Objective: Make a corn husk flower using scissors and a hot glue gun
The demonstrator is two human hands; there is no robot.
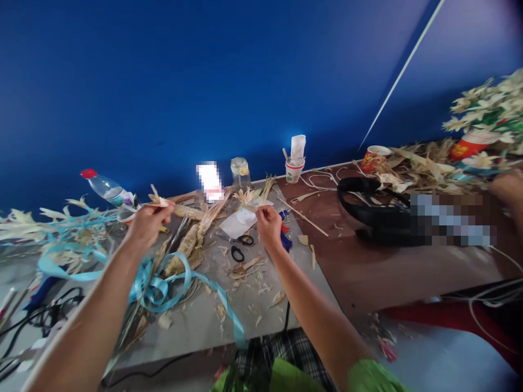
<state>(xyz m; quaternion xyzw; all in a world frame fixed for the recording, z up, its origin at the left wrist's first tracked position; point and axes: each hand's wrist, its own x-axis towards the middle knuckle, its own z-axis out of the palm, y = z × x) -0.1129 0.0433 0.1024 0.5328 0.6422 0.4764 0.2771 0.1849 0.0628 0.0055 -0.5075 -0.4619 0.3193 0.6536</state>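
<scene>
Dim light falls unevenly across the blue wall [171,81]; edges look stretched.

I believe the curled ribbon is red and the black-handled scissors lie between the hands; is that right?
Not quite: the head view shows the curled ribbon is light blue, not red. The black-handled scissors do lie between the left hand and right hand.

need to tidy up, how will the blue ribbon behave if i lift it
Probably floppy, since the ribbon lies in loose loops. Likely light, as it looks thin and flat. It might snag, with dry husks close by.
</scene>
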